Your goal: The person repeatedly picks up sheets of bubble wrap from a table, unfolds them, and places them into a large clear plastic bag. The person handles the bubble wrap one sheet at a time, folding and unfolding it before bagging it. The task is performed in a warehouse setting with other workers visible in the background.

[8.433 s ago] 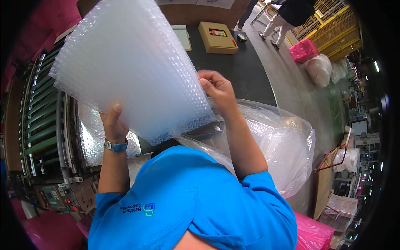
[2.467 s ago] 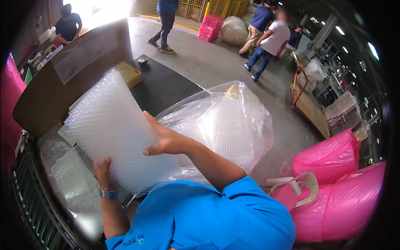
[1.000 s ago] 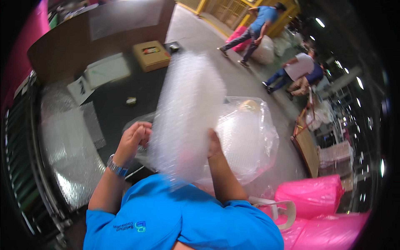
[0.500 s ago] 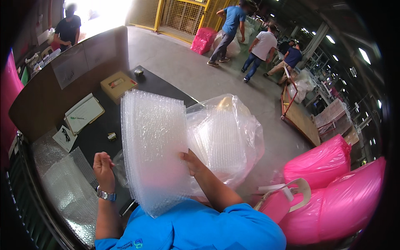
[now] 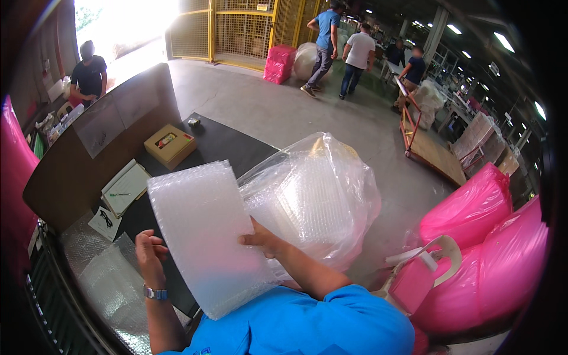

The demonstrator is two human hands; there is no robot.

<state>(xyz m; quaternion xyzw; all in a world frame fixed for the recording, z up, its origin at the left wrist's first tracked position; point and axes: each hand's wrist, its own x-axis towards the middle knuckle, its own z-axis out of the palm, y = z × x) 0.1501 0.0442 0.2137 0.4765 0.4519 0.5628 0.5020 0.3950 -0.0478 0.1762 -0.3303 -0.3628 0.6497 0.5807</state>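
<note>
A thick stack of bubble wrap sheets (image 5: 198,228) stands tilted in front of my chest, over the black table. My right hand (image 5: 260,238) grips its right edge, thumb on the face I see; the fingers behind it are partly hidden. Left of the stack is my left hand (image 5: 151,257), raised and apart from it, fingers loosely bent with nothing visible in them. Beyond my right forearm sits a large clear plastic bag (image 5: 349,195) with more bubble wrap (image 5: 307,192) inside. Other bubble wrap pieces (image 5: 109,278) lie at the left, below my left hand.
On the black table (image 5: 228,139) are a cardboard box (image 5: 170,148), a clipboard with paper (image 5: 127,183) and eyeglasses (image 5: 105,219). A brown partition (image 5: 65,160) borders it. Pink wrapped bundles (image 5: 467,207) stand at right, near a cart (image 5: 435,163). Several people are farther back.
The bubble wrap stack in my right hand has swung left and its top edge has dropped lower. My left hand's fingers have loosened slightly. The people in the background have walked on.
</note>
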